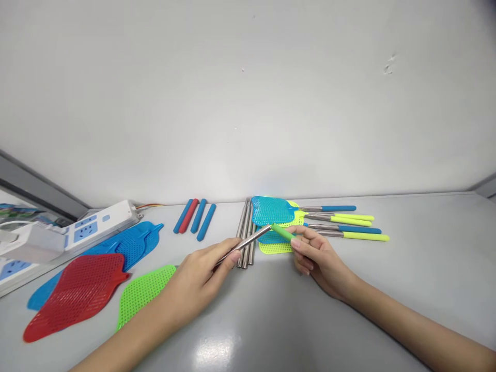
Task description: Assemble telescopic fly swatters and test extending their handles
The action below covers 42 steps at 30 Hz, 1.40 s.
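Nearest, the person's left hand (pixel 205 271) has thumb and fingers closed around a steel rod (pixel 251 238); its lower end, towards a green swatter head (pixel 145 289), is hidden by that hand, so whether they are joined cannot be told. The right hand (pixel 315 256) pinches a green grip (pixel 282 232) at the rod's upper tip, over the middle of the table (pixel 290 330); the grip appears barely started, if at all. Left of the hands lie a red swatter head (pixel 81 292) and blue swatter heads (pixel 141 243), with no rods fitted. Beyond the left hand are loose steel rods (pixel 245 256); farther back, loose grips (pixel 199 216), three blue and one red, seemingly await fitting. At right, blue and yellow swatters (pixel 321 217) with rods and grips look finished.
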Each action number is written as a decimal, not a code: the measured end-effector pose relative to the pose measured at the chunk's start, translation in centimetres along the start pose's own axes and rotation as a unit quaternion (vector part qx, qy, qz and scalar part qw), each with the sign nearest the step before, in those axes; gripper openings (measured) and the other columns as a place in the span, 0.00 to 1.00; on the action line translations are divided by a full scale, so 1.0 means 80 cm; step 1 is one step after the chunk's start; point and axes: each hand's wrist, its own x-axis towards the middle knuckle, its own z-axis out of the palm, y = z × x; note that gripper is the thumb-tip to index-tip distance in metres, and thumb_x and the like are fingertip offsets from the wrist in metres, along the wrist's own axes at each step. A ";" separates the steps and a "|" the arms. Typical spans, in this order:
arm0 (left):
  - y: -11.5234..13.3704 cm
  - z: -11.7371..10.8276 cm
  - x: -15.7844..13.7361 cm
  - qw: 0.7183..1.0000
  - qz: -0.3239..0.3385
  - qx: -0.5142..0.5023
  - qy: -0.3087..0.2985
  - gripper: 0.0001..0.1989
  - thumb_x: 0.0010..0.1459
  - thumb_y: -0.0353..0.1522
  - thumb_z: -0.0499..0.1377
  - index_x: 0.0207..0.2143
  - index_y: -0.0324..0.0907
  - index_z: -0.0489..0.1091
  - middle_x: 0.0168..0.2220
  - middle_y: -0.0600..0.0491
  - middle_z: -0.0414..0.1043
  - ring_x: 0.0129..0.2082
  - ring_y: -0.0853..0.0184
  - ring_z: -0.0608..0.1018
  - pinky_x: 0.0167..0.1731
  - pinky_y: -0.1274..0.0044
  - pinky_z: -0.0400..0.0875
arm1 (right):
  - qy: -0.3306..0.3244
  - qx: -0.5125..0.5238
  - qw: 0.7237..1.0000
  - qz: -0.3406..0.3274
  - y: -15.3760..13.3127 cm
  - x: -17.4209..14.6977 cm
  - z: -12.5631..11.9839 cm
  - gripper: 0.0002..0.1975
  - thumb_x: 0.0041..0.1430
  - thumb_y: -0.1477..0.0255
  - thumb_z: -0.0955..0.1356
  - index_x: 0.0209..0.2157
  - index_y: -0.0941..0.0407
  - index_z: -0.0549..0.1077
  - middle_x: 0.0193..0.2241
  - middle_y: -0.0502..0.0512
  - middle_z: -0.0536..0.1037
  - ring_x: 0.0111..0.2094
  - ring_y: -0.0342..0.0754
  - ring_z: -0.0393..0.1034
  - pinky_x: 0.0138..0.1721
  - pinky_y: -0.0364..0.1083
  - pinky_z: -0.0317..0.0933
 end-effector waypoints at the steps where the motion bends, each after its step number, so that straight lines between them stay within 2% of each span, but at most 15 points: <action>1: -0.001 0.000 0.000 1.000 -0.003 0.002 0.002 0.15 0.56 0.35 0.43 0.46 0.47 0.60 0.33 0.57 0.69 0.30 0.70 0.70 0.30 0.81 0.62 | -0.001 -0.001 1.000 -0.001 0.000 0.000 0.000 0.08 0.49 0.72 0.65 0.34 0.55 0.65 0.14 0.42 0.52 0.15 0.35 0.42 0.16 0.39 0.43; 9: -0.001 0.004 -0.001 1.000 -0.005 0.012 -0.003 0.14 0.55 0.37 0.44 0.39 0.44 0.64 0.28 0.56 0.68 0.25 0.72 0.68 0.25 0.82 0.60 | -0.022 -0.008 1.000 0.007 -0.001 -0.001 -0.001 0.09 0.47 0.72 0.66 0.35 0.56 0.67 0.14 0.43 0.54 0.15 0.36 0.45 0.17 0.39 0.44; 12: 0.003 0.002 -0.001 0.999 -0.013 0.014 -0.029 0.15 0.54 0.38 0.44 0.38 0.43 0.65 0.24 0.58 0.65 0.20 0.75 0.64 0.20 0.83 0.56 | -0.029 -0.001 1.000 0.010 -0.002 -0.001 -0.003 0.10 0.49 0.71 0.64 0.36 0.57 0.68 0.13 0.44 0.58 0.15 0.37 0.48 0.17 0.40 0.46; 16: 0.005 -0.001 0.000 0.998 -0.008 0.007 -0.056 0.15 0.54 0.38 0.44 0.31 0.41 0.67 0.18 0.59 0.58 0.17 0.77 0.58 0.17 0.84 0.52 | -0.032 0.010 0.999 0.021 -0.003 -0.002 -0.006 0.11 0.51 0.69 0.62 0.34 0.59 0.70 0.15 0.49 0.65 0.14 0.38 0.51 0.16 0.41 0.50; 21: 0.002 -0.001 0.001 0.997 -0.010 0.003 -0.078 0.17 0.55 0.38 0.43 0.24 0.40 0.65 0.17 0.59 0.54 0.17 0.76 0.56 0.17 0.83 0.50 | -0.020 0.000 1.000 0.011 -0.001 -0.003 -0.006 0.11 0.51 0.68 0.62 0.30 0.60 0.72 0.22 0.55 0.72 0.17 0.40 0.59 0.21 0.44 0.57; 24: 0.001 0.000 0.000 0.996 -0.012 0.008 -0.089 0.17 0.55 0.38 0.42 0.23 0.39 0.64 0.17 0.58 0.55 0.17 0.76 0.58 0.18 0.83 0.51 | -0.009 -0.005 1.000 -0.002 -0.002 -0.002 -0.005 0.11 0.50 0.69 0.62 0.28 0.60 0.73 0.23 0.54 0.71 0.19 0.41 0.62 0.25 0.45 0.59; 29: 0.003 0.001 -0.002 0.995 -0.009 0.004 -0.099 0.17 0.55 0.38 0.42 0.24 0.39 0.64 0.17 0.58 0.55 0.17 0.76 0.57 0.17 0.84 0.51 | 0.014 0.006 1.000 0.003 -0.004 0.000 -0.003 0.11 0.50 0.69 0.62 0.28 0.60 0.73 0.25 0.55 0.70 0.22 0.42 0.62 0.26 0.44 0.59; 42: 0.005 0.000 -0.004 0.993 0.000 0.041 -0.109 0.18 0.55 0.39 0.41 0.19 0.40 0.58 0.15 0.59 0.51 0.16 0.77 0.56 0.17 0.83 0.50 | 0.026 0.003 1.000 -0.015 0.000 -0.001 -0.004 0.12 0.51 0.67 0.61 0.28 0.60 0.71 0.21 0.53 0.69 0.18 0.41 0.61 0.22 0.42 0.58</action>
